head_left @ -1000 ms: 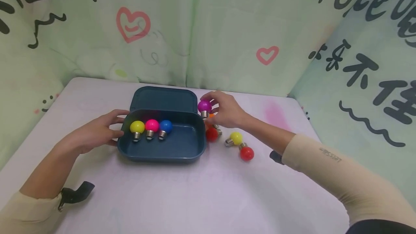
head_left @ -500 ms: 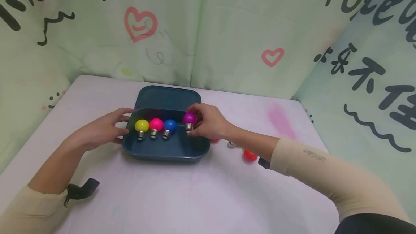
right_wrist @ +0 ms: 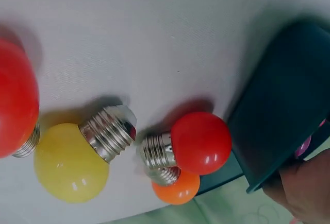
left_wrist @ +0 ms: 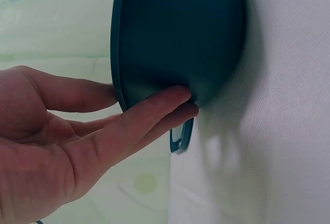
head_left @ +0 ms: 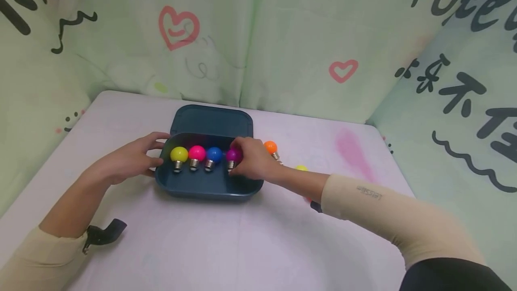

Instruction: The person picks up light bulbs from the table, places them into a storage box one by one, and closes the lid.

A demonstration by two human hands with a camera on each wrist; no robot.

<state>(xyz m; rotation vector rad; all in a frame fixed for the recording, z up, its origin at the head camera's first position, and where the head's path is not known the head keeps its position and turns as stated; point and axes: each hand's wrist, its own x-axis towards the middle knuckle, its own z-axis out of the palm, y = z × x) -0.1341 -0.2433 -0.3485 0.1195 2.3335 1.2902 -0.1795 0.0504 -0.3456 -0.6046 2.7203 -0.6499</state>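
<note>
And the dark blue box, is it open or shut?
Open: the lid lies behind the box, and bulbs show inside it.

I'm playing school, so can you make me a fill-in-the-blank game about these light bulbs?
The right hand holds a ____ bulb.
The blue bulb in the box sits between the held bulb and the ____ one.
The leftmost bulb in the box is ____.
In the right wrist view, two ____ bulbs lie on the table.

Missing words: purple; pink; yellow; red.

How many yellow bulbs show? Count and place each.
2: one yellow bulb leftmost in the box; another yellow bulb on the table, right of the box. More may be hidden.
</note>
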